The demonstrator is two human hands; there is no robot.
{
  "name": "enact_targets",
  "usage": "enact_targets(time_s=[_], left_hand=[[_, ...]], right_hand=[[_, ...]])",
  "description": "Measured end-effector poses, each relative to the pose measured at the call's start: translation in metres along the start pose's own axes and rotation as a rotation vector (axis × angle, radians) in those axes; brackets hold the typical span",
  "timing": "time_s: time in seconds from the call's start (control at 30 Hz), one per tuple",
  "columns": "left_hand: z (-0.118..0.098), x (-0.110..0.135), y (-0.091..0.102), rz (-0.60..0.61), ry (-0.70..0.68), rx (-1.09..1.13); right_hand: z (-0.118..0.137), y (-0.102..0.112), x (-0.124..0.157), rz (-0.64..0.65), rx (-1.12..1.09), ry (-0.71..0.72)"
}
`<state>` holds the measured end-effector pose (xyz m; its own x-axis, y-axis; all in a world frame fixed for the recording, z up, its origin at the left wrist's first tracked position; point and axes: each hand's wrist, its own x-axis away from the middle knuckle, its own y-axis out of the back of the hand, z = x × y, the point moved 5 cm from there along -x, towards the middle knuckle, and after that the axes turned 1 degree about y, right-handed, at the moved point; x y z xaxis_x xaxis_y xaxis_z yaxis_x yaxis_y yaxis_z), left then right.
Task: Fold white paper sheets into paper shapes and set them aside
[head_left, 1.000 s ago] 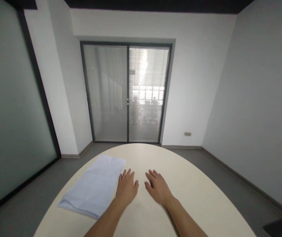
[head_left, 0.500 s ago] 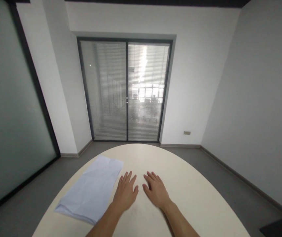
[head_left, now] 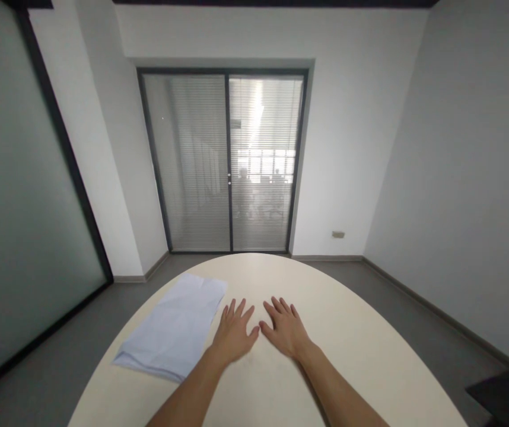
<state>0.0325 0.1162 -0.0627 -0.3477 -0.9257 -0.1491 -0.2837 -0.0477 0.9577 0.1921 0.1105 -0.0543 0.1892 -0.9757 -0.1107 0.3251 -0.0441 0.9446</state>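
My left hand (head_left: 234, 336) lies flat on the cream oval table (head_left: 361, 362), fingers stretched out and slightly spread, holding nothing. My right hand (head_left: 286, 331) rests flat beside it, palm down, fingers apart, also holding nothing. The two thumbs nearly touch. A folded pale blue cloth (head_left: 175, 329) lies on the table just left of my left hand, its near edge close to my wrist.
A sliding glass door with blinds (head_left: 225, 160) stands straight ahead beyond the table. A frosted glass partition (head_left: 14, 196) runs along the left. Grey floor surrounds the table. A dark object (head_left: 506, 394) shows at the lower right corner.
Both hands have slid a little closer together, so the thumbs nearly meet. The view has shifted slightly; the cloth lies where it was.
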Motion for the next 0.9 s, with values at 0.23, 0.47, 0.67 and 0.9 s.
enact_targets(time_s=[0.23,0.47,0.67,0.9], left_hand=[[0.0024,0.0029,0.0018,0.0,-0.018,0.041],[0.0051,0.0003,-0.0027,-0.024,-0.027,0.055],[0.0067,-0.0003,-0.0057,-0.025,-0.031,0.066],[0.0035,0.0017,-0.001,0.0,-0.018,0.055]], right_hand=[[-0.0027,-0.0052,-0.003,0.02,0.015,-0.009],[-0.0026,-0.0037,-0.0027,0.015,0.009,0.004],[-0.0013,-0.003,-0.003,0.015,0.018,0.003],[-0.0016,-0.005,-0.0031,0.02,0.02,0.009]])
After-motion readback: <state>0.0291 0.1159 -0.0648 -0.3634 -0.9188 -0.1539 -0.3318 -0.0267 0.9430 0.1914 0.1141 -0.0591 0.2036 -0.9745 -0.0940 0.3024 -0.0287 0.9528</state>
